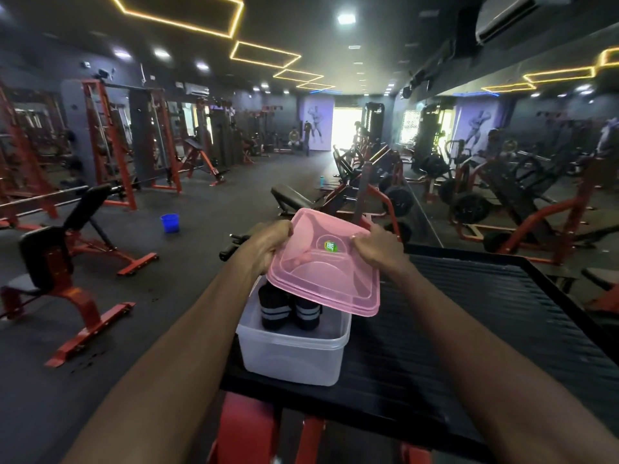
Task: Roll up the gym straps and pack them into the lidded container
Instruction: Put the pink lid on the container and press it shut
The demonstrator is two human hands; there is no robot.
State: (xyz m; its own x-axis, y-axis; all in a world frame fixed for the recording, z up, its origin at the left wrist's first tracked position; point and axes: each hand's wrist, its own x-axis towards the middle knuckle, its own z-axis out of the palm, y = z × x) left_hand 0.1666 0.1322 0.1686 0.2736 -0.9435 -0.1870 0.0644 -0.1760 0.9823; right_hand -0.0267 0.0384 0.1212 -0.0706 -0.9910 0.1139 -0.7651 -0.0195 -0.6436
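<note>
We judge this the closing step: two rolled straps (289, 308) sit upright in the clear box (294, 353). Left hand (268, 244) and right hand (376, 247) each grip a far edge of the pink lid (321, 269), held tilted over the box. Next: level it, line up corners, press down. Box sits on a black ribbed platform (469, 329); gym machines beyond, blue bucket (170, 223) far left.
</note>
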